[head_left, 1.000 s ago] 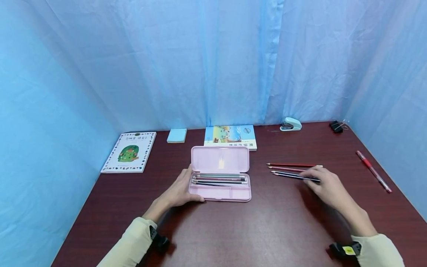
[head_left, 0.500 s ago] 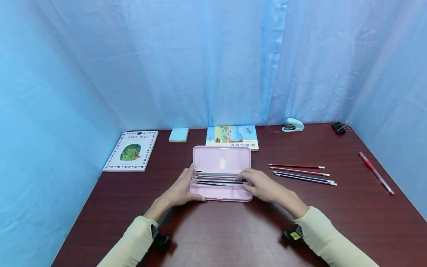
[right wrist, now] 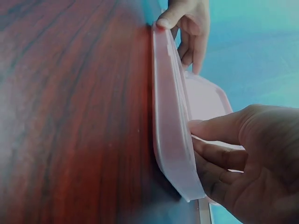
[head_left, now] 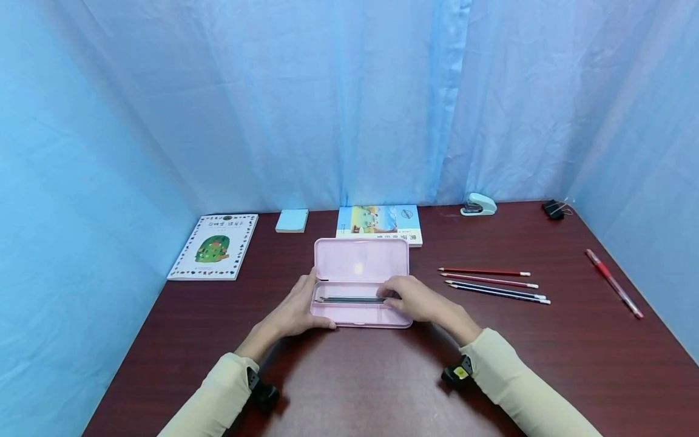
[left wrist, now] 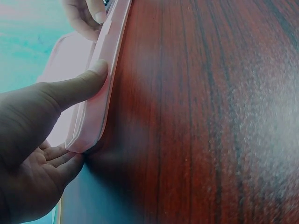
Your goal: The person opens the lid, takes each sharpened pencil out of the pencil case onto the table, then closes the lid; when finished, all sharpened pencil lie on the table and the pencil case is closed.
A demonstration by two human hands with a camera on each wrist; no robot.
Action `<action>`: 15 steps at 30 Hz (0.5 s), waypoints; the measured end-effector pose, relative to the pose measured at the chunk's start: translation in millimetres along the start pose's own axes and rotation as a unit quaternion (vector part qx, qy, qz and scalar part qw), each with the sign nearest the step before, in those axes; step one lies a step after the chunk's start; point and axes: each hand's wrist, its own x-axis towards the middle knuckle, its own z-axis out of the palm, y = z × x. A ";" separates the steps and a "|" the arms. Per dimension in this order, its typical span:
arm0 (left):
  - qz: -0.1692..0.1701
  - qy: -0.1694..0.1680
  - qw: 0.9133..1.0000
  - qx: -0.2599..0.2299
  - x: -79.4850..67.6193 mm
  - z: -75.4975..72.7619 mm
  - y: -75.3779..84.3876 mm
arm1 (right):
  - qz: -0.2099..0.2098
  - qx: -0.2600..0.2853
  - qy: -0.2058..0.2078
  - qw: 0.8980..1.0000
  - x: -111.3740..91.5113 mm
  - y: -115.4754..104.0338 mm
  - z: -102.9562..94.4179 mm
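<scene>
An open pink pencil case (head_left: 346, 314) lies at the middle of the table, its lid (head_left: 360, 260) raised at the back. My left hand (head_left: 295, 309) grips the case's left end, thumb along the front wall and fingers round the side. Inside the back compartment, several pencils (head_left: 349, 299) lie bunched together, tips to the left. My right hand (head_left: 412, 297) reaches into the case's right part, with curled fingers holding the pencils' right ends, which are hidden. In the right wrist view the right thumb (right wrist: 215, 130) is at the case's rim and the fingers dip inside.
To the right lie two red pencils (head_left: 483, 272) and two dark pencils (head_left: 497, 292). Farther right are a red pen (head_left: 614, 283) and a black binder clip (head_left: 555, 209). Behind stand a stapler (head_left: 478, 205), a book (head_left: 379, 221) and sticky notes (head_left: 292, 221); another book (head_left: 214, 247) lies left.
My right hand has left the loose pencils at the right and moved left into the case. The pencils inside, earlier spread out, are now bunched together. My left hand stays on the case.
</scene>
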 end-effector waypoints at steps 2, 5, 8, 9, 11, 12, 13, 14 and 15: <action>-0.001 0.000 1.000 0.000 0.0 0.3 -0.6 | -0.004 0.002 -0.007 1.000 1.8 2.0 -0.1; -0.003 -0.001 1.000 0.000 0.1 0.6 -1.1 | -0.006 0.007 -0.014 1.000 3.7 3.1 -0.8; -0.003 -0.002 1.000 0.002 0.4 0.7 -1.4 | -0.007 0.011 -0.024 1.000 3.8 2.6 -2.1; -0.003 -0.002 1.000 0.002 0.6 0.7 -1.5 | -0.009 0.011 -0.026 1.000 3.6 2.4 -2.3; -0.003 -0.002 1.000 0.004 0.6 0.8 -1.5 | -0.013 0.011 -0.028 0.999 3.1 2.5 -2.3; -0.003 -0.002 1.000 0.005 0.6 0.8 -1.6 | -0.014 0.012 -0.028 0.999 2.9 2.6 -2.1; -0.004 -0.002 1.000 0.006 0.6 0.9 -1.7 | -0.016 0.011 -0.027 0.999 2.7 2.9 -1.5; -0.002 0.000 1.000 0.005 0.6 1.0 -1.6 | -0.013 0.014 -0.026 0.999 2.7 3.0 -1.2; -0.001 -0.001 1.000 0.006 0.5 1.2 -1.6 | -0.009 0.018 -0.027 0.999 2.7 3.2 -0.8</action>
